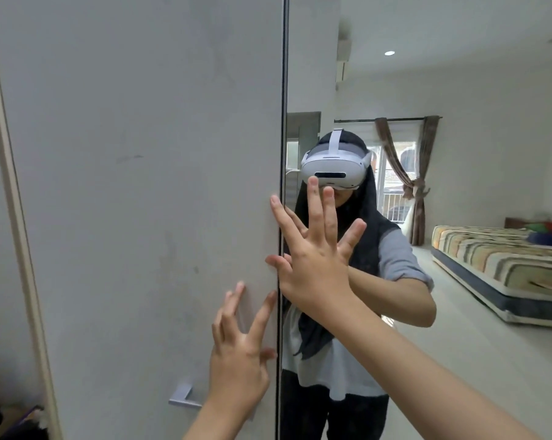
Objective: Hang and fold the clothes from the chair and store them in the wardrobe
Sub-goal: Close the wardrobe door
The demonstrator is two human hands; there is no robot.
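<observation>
At the wardrobe's white door (pixel 135 192), filling the view from nine to twelve o'clock, the left hand (pixel 239 354) and the right hand (pixel 312 265) press flat with fingers spread and hold nothing, the right on the mirror panel (pixel 458 360) at three o'clock, so the step looks like shutting or sliding the doors, next calling for a steady push.

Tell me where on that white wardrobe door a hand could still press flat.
The white door is bare above and left of the left hand, from the frame strip across to the mirror edge. It is crowded low on the right: handle, left hand, and right hand spread over the seam.
</observation>
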